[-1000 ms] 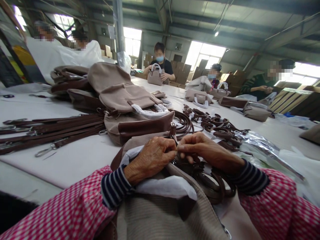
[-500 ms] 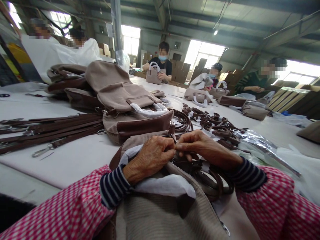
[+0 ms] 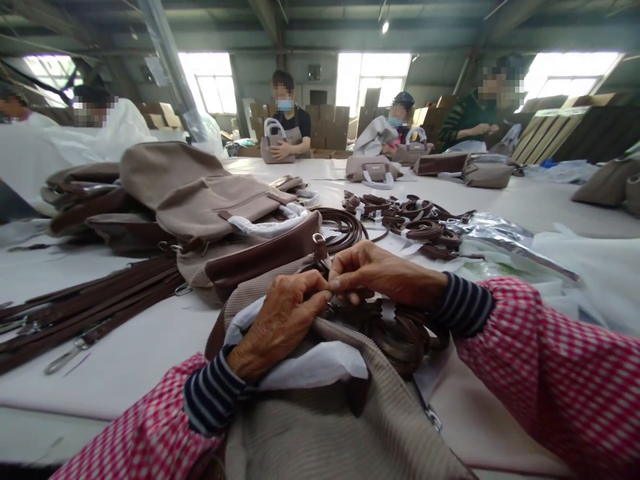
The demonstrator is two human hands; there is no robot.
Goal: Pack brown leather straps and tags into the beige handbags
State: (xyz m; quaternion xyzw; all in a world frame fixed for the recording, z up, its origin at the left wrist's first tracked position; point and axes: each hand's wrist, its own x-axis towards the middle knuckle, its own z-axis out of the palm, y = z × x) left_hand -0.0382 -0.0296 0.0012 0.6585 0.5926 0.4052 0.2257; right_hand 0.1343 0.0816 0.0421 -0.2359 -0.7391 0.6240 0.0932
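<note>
A taupe ribbed handbag (image 3: 300, 433) lies in front of me, its zipper (image 3: 373, 347) running down the right side to a metal pull. White wrapping covers its handle (image 3: 315, 367), which passes by my left wrist. Over the bag's far end, my left hand (image 3: 280, 317) pinches with thumb and forefinger. My right hand (image 3: 383, 272) meets it there, fingertips also pinched. Whatever small thing sits between the fingertips is hidden. Just under my right hand, a coiled brown strap (image 3: 400, 343) with a white paper band rests against the bag.
More handbags (image 3: 200, 200) are piled at the left, beside long brown straps with metal clasps (image 3: 100, 313). Coiled straps (image 3: 425, 230) and clear plastic (image 3: 505, 247) lie at the right. Across the table, a masked co-worker (image 3: 293, 120) holds a bag; other people work nearby.
The view has levelled and swung a little to the right, so things appear farther left. Both hands stay pinched together at the same spot on the bag.
</note>
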